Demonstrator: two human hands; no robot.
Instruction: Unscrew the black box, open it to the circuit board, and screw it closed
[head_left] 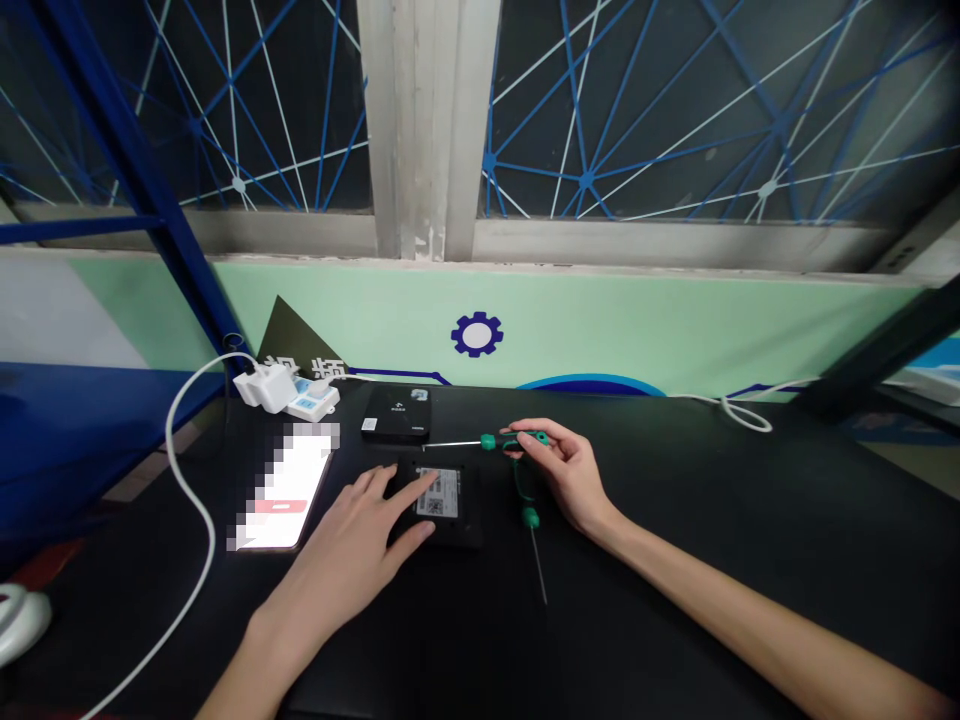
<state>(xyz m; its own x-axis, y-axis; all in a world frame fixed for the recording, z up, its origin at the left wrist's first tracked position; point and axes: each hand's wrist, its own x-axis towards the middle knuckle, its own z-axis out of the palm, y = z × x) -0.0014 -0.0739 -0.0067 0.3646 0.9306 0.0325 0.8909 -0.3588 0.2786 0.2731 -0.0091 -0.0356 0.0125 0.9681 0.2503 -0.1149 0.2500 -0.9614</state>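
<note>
My right hand [568, 470] is closed around the green and black handle of a screwdriver [489, 441]. Its metal shaft points left, with the tip just above the far edge of a flat black box [466, 532]. That box lies on the table with a white printed label [439, 493] facing up. Spread over its left part, my left hand [375, 515] rests with the fingers apart, one on the label. A second green-handled screwdriver [531, 518] lies below my right hand, its shaft toward me. Behind the labelled box sits another black box [397, 413] with small stickers.
A phone [289, 490] with a lit screen lies to the left of my left hand. Beyond it are a white plug [266, 387] and a power strip [313, 398]. One white cable [176, 440] curves down the left side; another cable [742, 415] lies at the back right.
</note>
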